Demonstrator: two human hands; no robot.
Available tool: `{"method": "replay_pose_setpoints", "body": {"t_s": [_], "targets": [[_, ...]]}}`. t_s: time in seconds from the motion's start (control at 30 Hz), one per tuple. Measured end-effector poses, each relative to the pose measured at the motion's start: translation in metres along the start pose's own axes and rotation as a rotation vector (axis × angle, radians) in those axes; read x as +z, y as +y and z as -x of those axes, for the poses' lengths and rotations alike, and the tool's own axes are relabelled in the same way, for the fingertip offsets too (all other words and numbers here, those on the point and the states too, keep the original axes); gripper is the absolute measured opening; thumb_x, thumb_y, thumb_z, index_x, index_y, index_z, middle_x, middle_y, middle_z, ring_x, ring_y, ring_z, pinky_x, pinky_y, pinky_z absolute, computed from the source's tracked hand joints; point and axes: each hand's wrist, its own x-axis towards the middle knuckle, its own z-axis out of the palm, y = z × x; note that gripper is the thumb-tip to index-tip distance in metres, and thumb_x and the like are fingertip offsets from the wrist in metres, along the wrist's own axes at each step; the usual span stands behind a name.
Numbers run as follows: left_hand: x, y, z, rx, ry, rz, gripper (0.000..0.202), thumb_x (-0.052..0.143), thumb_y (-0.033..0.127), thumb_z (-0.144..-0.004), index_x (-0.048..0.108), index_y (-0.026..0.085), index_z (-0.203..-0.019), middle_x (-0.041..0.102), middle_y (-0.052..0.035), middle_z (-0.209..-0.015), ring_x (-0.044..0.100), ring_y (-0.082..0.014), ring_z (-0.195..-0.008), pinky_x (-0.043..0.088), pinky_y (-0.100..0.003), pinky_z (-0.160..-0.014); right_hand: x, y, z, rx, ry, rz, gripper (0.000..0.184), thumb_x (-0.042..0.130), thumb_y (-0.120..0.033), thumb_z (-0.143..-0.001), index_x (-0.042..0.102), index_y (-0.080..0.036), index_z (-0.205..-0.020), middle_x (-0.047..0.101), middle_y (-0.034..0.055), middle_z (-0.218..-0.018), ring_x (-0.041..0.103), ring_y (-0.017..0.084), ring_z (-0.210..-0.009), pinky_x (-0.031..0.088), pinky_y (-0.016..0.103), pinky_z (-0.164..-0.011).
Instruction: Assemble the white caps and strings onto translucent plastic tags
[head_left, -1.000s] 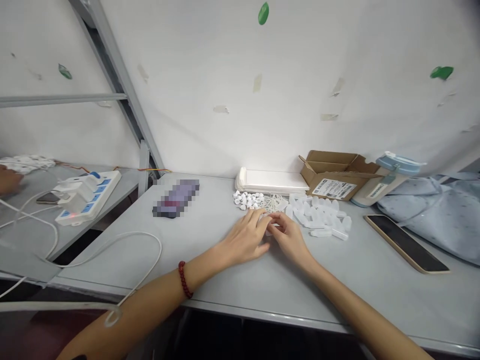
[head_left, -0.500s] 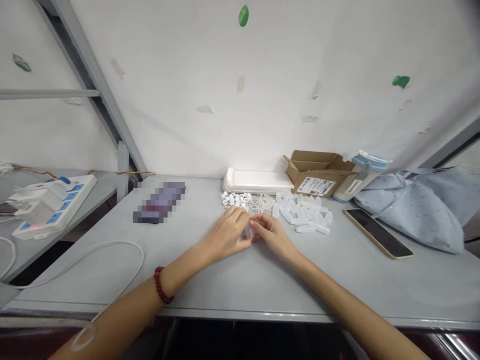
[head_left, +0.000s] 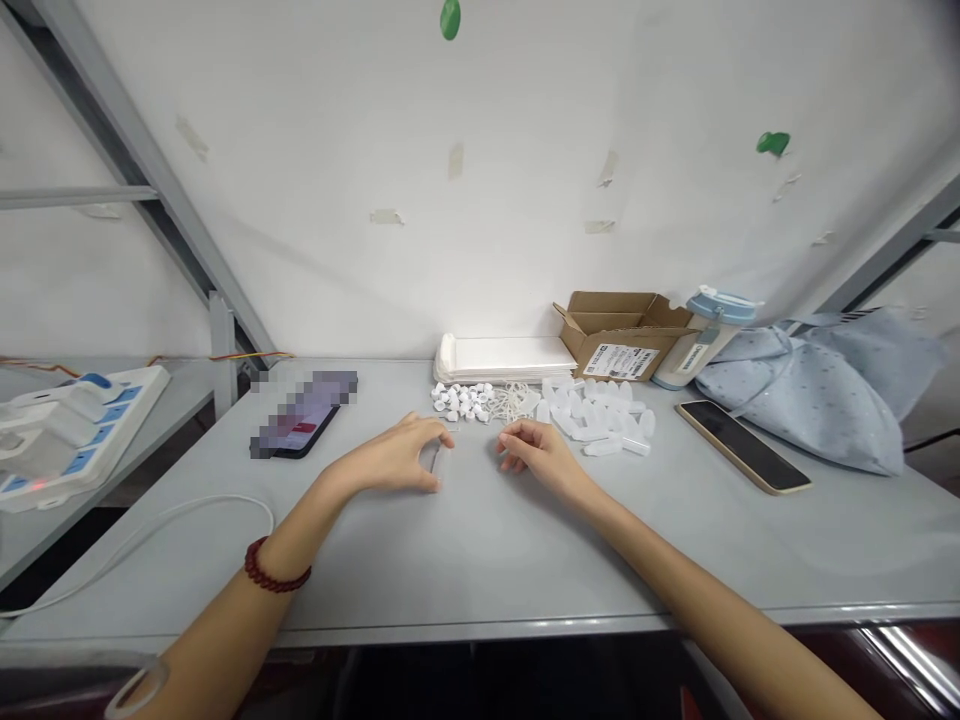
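Observation:
A small clear plastic tube [head_left: 439, 460] is at the fingertips of my left hand [head_left: 394, 455]. Thumb and forefinger curve apart on either side of it, and whether they touch it is hard to see. My right hand [head_left: 541, 458] hovers just over the table with loosely bent fingers, and nothing shows in them. Beyond the hands lie a heap of small white caps [head_left: 463, 402], a tangle of pale strings [head_left: 512, 401] and a pile of translucent plastic tubes [head_left: 600, 408].
Behind the small parts are a stack of white flat pieces [head_left: 510, 355] and an open cardboard box [head_left: 619, 345]. A bottle [head_left: 705, 340], a blue cloth bag [head_left: 817, 400] and a phone [head_left: 742, 446] sit right. Another phone [head_left: 307, 415], a white cable [head_left: 202, 500] and a power strip [head_left: 112, 420] are left.
My hands have come apart. The left moved left with the clear tube and its fingers have spread; the right let go of the tube. The view has shifted slightly to the right.

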Motion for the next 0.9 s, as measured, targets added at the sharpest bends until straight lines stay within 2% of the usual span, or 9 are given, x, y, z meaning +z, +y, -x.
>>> {"method": "replay_pose_setpoints", "body": {"t_s": [0.13,0.37,0.63,0.9], "targets": [[-0.003,0.001,0.002,-0.026,-0.008,-0.015,0.045,0.062,0.032,-0.066,0.055,0.025,-0.109,0.057,-0.0044,-0.112,0.048,-0.0265,-0.113,0.041,-0.036,-0.091,-0.004,0.002,-0.002,-0.029,0.020,0.032,0.023,0.056,-0.037,-0.078,0.059,-0.015,-0.071,0.063,0.0016,-0.069,0.057,0.010,-0.054,0.043,0.024,-0.055],[-0.008,-0.001,0.001,-0.080,-0.039,0.012,0.051,0.065,0.043,-0.065,0.056,0.027,-0.113,0.057,-0.0036,-0.118,0.048,-0.0264,-0.115,0.040,-0.034,-0.093,-0.017,0.010,-0.011,-0.067,0.090,0.078,0.023,0.054,-0.039,-0.078,0.059,-0.016,-0.075,0.066,0.0030,-0.073,0.058,0.012,-0.056,0.042,0.025,-0.054],[-0.012,0.008,0.004,-0.125,-0.016,-0.050,0.049,0.062,0.039,-0.066,0.055,0.024,-0.112,0.056,-0.0055,-0.121,0.047,-0.0270,-0.117,0.040,-0.036,-0.095,-0.032,0.010,-0.018,-0.091,0.162,0.110,0.023,0.054,-0.037,-0.077,0.058,-0.015,-0.073,0.065,0.0037,-0.071,0.056,0.012,-0.055,0.040,0.025,-0.053],[-0.012,0.011,0.006,-0.140,-0.020,-0.075,0.048,0.059,0.036,-0.067,0.054,0.025,-0.113,0.055,-0.0039,-0.121,0.044,-0.0267,-0.119,0.041,-0.035,-0.094,-0.032,0.016,-0.020,-0.091,0.178,0.143,0.021,0.053,-0.036,-0.076,0.058,-0.016,-0.072,0.066,0.0032,-0.070,0.056,0.012,-0.055,0.039,0.024,-0.050]]}}
